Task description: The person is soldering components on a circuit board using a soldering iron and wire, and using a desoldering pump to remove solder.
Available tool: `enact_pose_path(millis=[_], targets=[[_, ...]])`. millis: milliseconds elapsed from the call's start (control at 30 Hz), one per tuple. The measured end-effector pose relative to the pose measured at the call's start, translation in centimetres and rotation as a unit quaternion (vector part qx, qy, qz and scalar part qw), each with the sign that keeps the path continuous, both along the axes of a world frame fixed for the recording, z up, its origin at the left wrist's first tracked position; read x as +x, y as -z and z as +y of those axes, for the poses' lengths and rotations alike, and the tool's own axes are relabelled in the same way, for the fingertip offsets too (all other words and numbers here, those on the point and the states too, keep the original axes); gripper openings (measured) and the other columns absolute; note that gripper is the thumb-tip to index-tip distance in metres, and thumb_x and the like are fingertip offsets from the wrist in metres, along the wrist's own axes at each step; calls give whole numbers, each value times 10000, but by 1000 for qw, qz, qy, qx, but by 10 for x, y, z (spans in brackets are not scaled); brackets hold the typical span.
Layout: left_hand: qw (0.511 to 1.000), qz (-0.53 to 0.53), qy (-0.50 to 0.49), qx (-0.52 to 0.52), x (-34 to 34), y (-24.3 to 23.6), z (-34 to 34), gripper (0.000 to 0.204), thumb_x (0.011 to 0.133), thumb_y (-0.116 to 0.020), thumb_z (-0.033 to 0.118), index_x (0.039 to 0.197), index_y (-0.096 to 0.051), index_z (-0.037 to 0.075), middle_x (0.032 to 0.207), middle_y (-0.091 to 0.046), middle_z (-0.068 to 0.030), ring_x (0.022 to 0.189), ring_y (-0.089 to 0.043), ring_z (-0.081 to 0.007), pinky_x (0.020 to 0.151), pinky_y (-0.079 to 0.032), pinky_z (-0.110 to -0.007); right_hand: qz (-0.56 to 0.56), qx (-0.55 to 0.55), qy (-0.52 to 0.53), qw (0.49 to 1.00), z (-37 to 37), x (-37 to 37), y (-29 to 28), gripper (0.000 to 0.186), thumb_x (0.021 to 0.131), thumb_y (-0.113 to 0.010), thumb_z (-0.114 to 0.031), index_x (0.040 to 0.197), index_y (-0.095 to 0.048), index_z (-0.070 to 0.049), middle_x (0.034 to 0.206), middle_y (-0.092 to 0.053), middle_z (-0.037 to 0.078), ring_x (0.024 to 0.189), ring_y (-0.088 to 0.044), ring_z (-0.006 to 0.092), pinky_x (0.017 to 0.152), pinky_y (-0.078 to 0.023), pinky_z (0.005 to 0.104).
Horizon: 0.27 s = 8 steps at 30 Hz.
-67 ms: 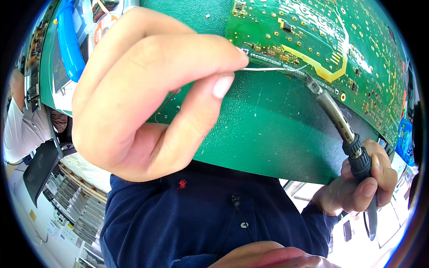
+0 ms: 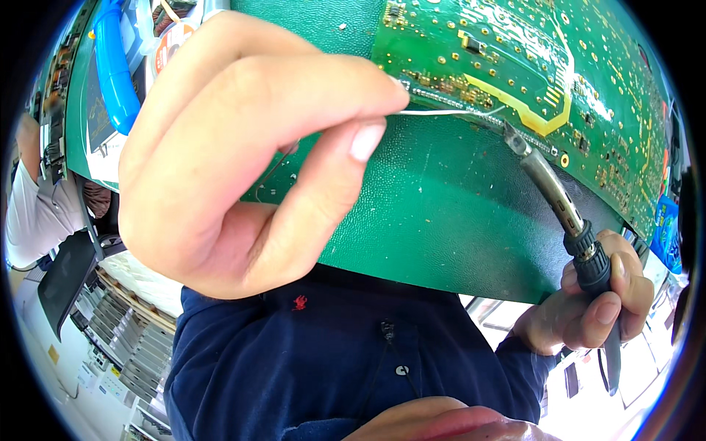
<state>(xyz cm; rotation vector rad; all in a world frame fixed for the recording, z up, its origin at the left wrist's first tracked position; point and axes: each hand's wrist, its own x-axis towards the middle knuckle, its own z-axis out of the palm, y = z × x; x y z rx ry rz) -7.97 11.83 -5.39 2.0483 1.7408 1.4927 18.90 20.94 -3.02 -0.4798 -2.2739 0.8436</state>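
Between thumb and forefinger, my left hand (image 2: 235, 162) pinches a thin silvery solder wire (image 2: 434, 113). The wire runs right, along the near edge of a green circuit board (image 2: 507, 66), and its free end bends up over the board. My right hand (image 2: 599, 301) is wrapped round the dark handle of a soldering iron (image 2: 555, 195). The iron slants up and left, with its blackened tip beside a row of shiny solder joints on the board's edge, just right of the wire's end. Whether the tip touches the joints I cannot tell.
The board lies on a green mat (image 2: 434, 198) dotted with small bits. Behind my left hand are a blue curved tool handle (image 2: 115, 70) and a roll with an orange label (image 2: 170, 45). A blue packet (image 2: 666, 228) is at far right. Another person's sleeve (image 2: 44, 213) shows at far left.
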Motion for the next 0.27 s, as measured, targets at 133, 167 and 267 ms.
enact_pose_path(millis=[133,167,267], targets=[[999,-33,-30,-4,0,3,-5,190,732,-597,-68,920,-570,-76,809,-592,-141,666,-490,-138,634,-368,-222,39,-11,39,998,-4,-1,4,296,912,-461,-259,1062,-476,-5,514,-449,43,417,-422,124,379,-305,254],[998,-37,-38,-17,2,1,-5,211,742,-598,-60,948,-555,-76,820,-589,-140,667,-486,-133,640,-368,-221,72,-17,71,995,-10,-5,9,297,892,-488,-282,996,-515,-6,504,-432,49,425,-400,120,405,-292,259],[997,-31,-52,-53,10,-8,-3,263,760,-602,-42,1009,-520,-72,838,-584,-139,669,-479,-124,651,-369,-219,35,-1,39,999,-7,-4,7,312,909,-464,-269,1087,-470,-12,518,-460,48,411,-421,131,375,-304,256]])
